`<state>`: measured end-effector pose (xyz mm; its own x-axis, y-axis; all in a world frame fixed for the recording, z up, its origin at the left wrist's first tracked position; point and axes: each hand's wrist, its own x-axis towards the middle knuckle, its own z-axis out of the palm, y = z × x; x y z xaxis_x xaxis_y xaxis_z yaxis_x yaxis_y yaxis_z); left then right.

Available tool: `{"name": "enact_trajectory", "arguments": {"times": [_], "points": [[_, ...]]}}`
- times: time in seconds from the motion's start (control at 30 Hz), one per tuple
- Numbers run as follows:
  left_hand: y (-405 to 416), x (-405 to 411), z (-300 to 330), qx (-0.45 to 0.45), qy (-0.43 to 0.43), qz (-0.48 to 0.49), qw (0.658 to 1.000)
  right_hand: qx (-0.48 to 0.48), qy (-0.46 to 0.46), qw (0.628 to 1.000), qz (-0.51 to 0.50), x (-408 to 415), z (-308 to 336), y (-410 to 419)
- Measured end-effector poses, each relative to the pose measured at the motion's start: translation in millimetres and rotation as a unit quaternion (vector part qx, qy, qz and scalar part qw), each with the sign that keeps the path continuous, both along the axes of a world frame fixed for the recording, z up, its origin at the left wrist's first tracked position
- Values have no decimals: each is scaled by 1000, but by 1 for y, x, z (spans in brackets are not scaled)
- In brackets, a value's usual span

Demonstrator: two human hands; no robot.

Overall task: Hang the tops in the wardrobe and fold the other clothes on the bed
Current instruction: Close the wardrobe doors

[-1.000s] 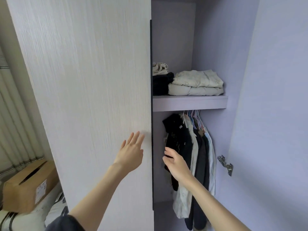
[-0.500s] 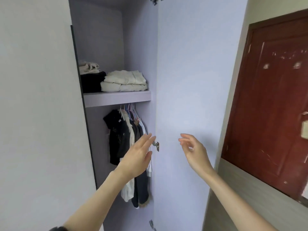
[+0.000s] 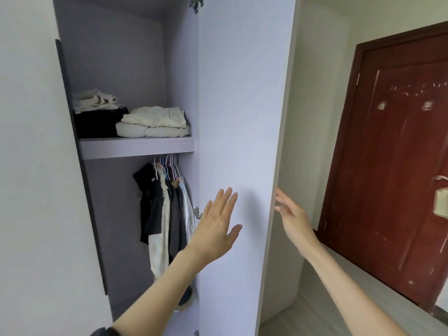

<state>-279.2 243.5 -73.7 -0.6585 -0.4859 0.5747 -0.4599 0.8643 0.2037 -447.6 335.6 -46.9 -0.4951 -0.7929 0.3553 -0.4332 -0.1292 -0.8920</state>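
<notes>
The wardrobe stands open, its pale lilac right door (image 3: 242,117) swung out toward me. My left hand (image 3: 217,226) is spread flat with straight fingers in front of the door's inner face. My right hand (image 3: 292,215) reaches the door's free edge, its fingertips at or just behind that edge; it holds nothing. Inside, several tops (image 3: 164,209) in black, cream and grey hang on hangers from a rail under the shelf (image 3: 135,146). Folded cream clothes (image 3: 155,122) and a dark folded pile (image 3: 97,124) lie on the shelf.
The wardrobe's shut left door (image 3: 31,166) fills the left side. A dark red room door (image 3: 397,166) with a metal handle stands at the right beyond a pale wall. A metal hinge (image 3: 197,212) sits on the open door's inner edge.
My view has turned right from the left door to the open right door. Both hands have moved right: the left onto the door's inner face, the right to its free edge.
</notes>
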Motion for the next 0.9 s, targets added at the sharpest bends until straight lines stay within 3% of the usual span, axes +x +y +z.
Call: {"name": "enact_trajectory", "arguments": {"times": [0.23, 0.43, 0.57, 0.77, 0.9], "points": [[-7, 20, -5, -1, 41, 55, 998, -13, 18, 986, 162, 39, 6, -9], [-29, 96, -10, -7, 71, 162, 984, -52, 48, 958, 277, 96, 3, -62], [-57, 155, -10, -36, 63, 246, 966, -106, 200, 942, 249, 147, -5, -121], [-124, 225, -18, -29, 66, 370, 926, -64, 452, 871, 183, 202, -22, -201], [-184, 254, -17, -30, 54, 412, 909, -31, 497, 856, 135, 229, -29, -260]]}}
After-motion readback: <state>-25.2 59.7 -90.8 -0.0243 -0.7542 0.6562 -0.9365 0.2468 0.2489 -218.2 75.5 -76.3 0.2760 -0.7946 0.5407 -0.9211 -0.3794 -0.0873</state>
